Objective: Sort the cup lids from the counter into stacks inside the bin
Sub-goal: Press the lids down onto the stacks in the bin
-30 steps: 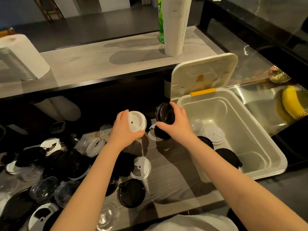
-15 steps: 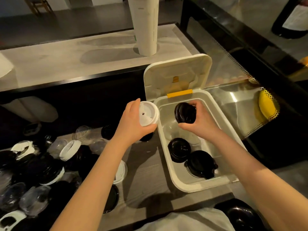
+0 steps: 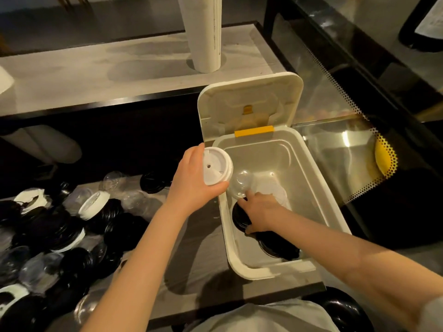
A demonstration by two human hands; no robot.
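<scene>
My left hand grips a white cup lid just above the left rim of the white bin. Down inside the bin, my right hand holds a black lid on a black stack near the left wall. A second black stack sits at the bin's near end. A clear lid and white lids lie further back in the bin. A heap of black, white and clear lids covers the counter at the left.
The bin's hinged cover stands open behind it. A tall paper roll stands on the raised pale shelf. A yellow object lies behind perforated glass at the right. Bare counter lies between heap and bin.
My right hand has dropped with the black lid from mid-bin height down onto the black stack. My left hand with the white lid has shifted right to the bin's rim.
</scene>
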